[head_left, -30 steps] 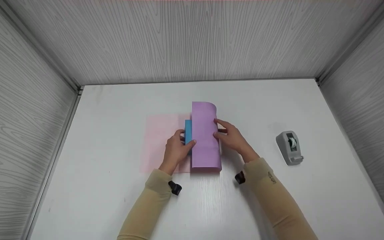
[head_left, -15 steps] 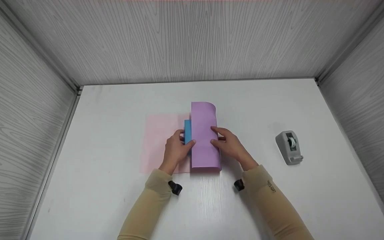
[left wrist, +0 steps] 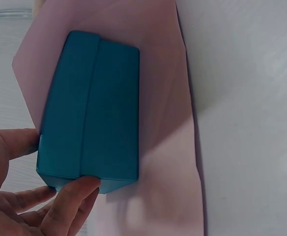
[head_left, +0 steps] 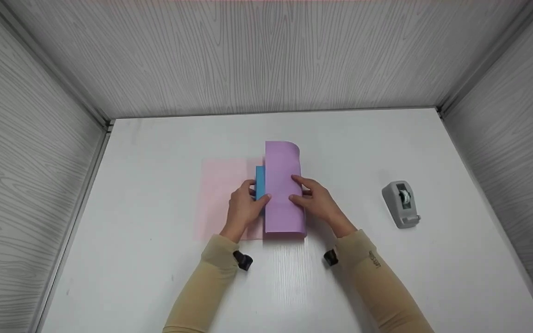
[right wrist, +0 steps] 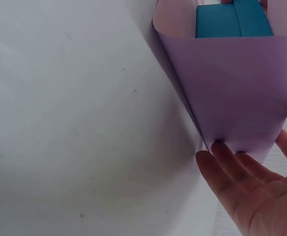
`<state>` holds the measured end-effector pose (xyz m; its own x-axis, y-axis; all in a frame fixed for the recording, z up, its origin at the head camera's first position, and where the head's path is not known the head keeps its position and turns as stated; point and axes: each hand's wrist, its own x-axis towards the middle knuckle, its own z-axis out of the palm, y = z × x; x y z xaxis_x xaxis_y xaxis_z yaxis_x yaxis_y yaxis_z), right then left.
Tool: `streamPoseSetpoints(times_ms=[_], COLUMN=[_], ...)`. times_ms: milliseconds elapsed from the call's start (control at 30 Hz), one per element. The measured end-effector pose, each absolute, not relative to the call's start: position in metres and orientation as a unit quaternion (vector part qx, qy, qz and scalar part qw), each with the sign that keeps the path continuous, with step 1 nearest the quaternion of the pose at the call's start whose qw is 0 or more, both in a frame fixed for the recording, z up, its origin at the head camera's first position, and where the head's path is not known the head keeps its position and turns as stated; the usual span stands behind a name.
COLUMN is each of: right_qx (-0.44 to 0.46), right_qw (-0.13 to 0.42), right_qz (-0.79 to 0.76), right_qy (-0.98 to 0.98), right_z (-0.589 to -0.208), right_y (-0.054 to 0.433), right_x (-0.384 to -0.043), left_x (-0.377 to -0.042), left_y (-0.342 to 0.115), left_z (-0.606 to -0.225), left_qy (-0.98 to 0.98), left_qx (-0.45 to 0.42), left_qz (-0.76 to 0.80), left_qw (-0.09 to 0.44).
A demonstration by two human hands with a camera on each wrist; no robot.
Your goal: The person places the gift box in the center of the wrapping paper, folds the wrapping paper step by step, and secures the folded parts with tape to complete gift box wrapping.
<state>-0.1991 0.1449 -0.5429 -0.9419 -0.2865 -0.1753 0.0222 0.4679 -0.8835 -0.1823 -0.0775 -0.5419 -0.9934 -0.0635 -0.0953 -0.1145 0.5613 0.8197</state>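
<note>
Purple paper, paler pink on its inner face, makes up the sheet [head_left: 285, 157] between the two hands; its right-hand part is curled over toward the left hand [head_left: 243, 206], while its pink left part lies flat under that hand and out past it. Tucked inside the curl, with a strip showing by the left fingers, sits a blue box [head_left: 260, 180]. Judging by this, one side has been brought across the box; the other side is not yet raised, the curl looks rounded rather than creased, and no tape shows on the paper. The tape dispenser [head_left: 401, 204] stands well apart, out beyond the right hand [head_left: 319, 199]. The left hand grips the box's near end, thumb reaching onto the loose edge of the sheet, fingers down the box's side. The right hand is loosely spread, pressing the outside of the curl with thumb and fingertips. Both forearms angle inward, so the hands face each other across the box.
</note>
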Motion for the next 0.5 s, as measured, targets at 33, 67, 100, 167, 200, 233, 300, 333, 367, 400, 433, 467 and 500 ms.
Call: streamPoseSetpoints(times_ms=[33, 67, 100, 167, 200, 233, 300, 333, 367, 400, 433, 467, 500], right_qx=[-0.078, -0.076, -0.074, -0.07, -0.068, -0.065, -0.059, -0.056, -0.054, -0.053, -0.051, -0.05, -0.049], right_qw=[0.151, 0.151, 0.151, 0.153, 0.154, 0.155, 0.156, 0.155, 0.154, 0.153, 0.152, 0.152, 0.151], right_qz=[-0.511, -0.511, -0.512, -0.513, -0.514, -0.514, -0.513, -0.512, -0.511, -0.51, -0.508, -0.507, -0.507], right_qy=[0.843, 0.842, 0.842, 0.842, 0.841, 0.841, 0.842, 0.843, 0.844, 0.845, 0.846, 0.847, 0.847], right_z=[-0.543, -0.543, -0.544, -0.544, -0.544, -0.544, -0.543, -0.542, -0.542, -0.542, -0.541, -0.541, -0.541], right_y=[0.145, 0.145, 0.145, 0.144, 0.144, 0.144, 0.143, 0.143, 0.142, 0.142, 0.141, 0.141, 0.141], right_x=[-0.199, -0.199, -0.199, -0.198, -0.198, -0.199, -0.199, -0.199, -0.199, -0.199, -0.199, -0.2, -0.2], left_x=[-0.182, -0.182, -0.182, -0.182, -0.182, -0.182, -0.181, -0.181, -0.181, -0.18, -0.179, -0.177, -0.175], left_y=[-0.077, -0.077, -0.077, -0.077, -0.077, -0.077, -0.078, -0.079, -0.08, -0.081, -0.083, -0.085, -0.088], left_z=[-0.542, -0.542, -0.543, -0.543, -0.544, -0.544, -0.545, -0.545, -0.546, -0.546, -0.547, -0.547, -0.548], left_qy=[0.883, 0.883, 0.883, 0.883, 0.882, 0.882, 0.881, 0.881, 0.881, 0.882, 0.883, 0.884, 0.887], left_qx=[-0.051, -0.052, -0.052, -0.052, -0.051, -0.05, -0.045, -0.042, -0.039, -0.036, -0.032, -0.029, -0.027], left_qz=[0.465, 0.465, 0.465, 0.466, 0.467, 0.468, 0.469, 0.469, 0.469, 0.469, 0.466, 0.464, 0.459], left_qw=[0.027, 0.027, 0.028, 0.031, 0.033, 0.034, 0.037, 0.039, 0.041, 0.043, 0.046, 0.047, 0.047])
